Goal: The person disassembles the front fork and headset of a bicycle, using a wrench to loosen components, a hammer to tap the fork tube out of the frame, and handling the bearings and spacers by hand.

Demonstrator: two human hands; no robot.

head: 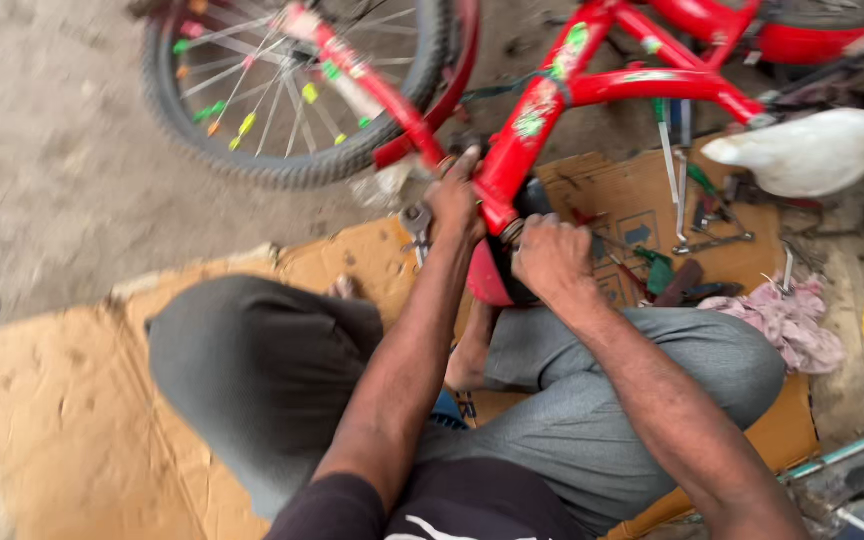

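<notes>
Red-painted steel bicycle frame [542, 100], upside down at frame centre, looks rigid and heavy. Left hand [455, 200] and right hand [550, 255] have fingers clamped around its bottom-bracket end, the firmest hold.

We grip the upturned red bicycle [592, 85] frame: left hand [455, 200] and right hand [550, 255] closed near the crank; tools [687, 215] on cardboard [52, 400].

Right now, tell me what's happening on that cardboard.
A person sits cross-legged on flattened cardboard with a small red bicycle lying upside down in front of them. Both hands work at the frame's crank area: the left hand is pressed against the frame, and the right hand grips close beside it. Hand tools and a pink rag lie to the right, near the white saddle.
</notes>
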